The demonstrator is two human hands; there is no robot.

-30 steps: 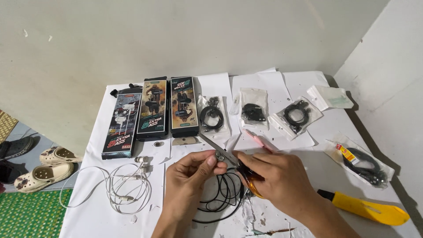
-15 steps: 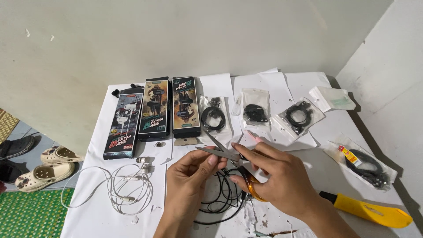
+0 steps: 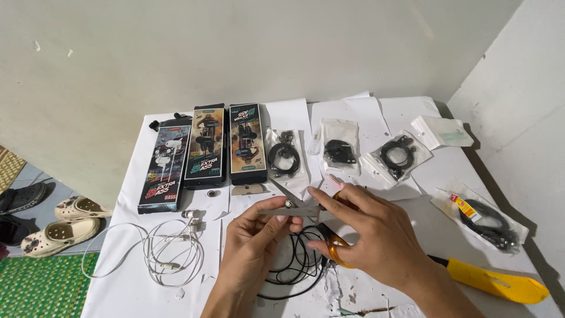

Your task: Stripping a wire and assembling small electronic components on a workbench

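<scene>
Down at the near edge of the paper-covered table (image 3: 406, 115) both hands have drawn closer together than they were a moment ago, and the scissors have swung with them. The right hand (image 3: 376, 241) has its fingers threaded through the orange handles of the scissors (image 3: 312, 221), closed firmly around them, and the blades, which a second back pointed up and away, now lie nearly level with their tips spread apart in a wide V. The left hand (image 3: 259, 235) has come up to meet them: thumb and forefinger pinch narrowly on something thin right at the pivot, most likely a strand of the black cable (image 3: 297, 265) coiled just beneath both hands, though the strand itself is too fine to make out. To my eye the cut is being lined up, not yet made. Left of the hands a white earphone set (image 3: 170, 253) lies loose in a tangle; off to the right sits a yellow utility knife (image 3: 500, 282) and a clear bag of black cable (image 3: 488, 218). Farther back stand three boxed earphone packs (image 3: 206, 147) side by side, then small clear pouches of black earphones (image 3: 341, 147) in a row toward the wall.
</scene>
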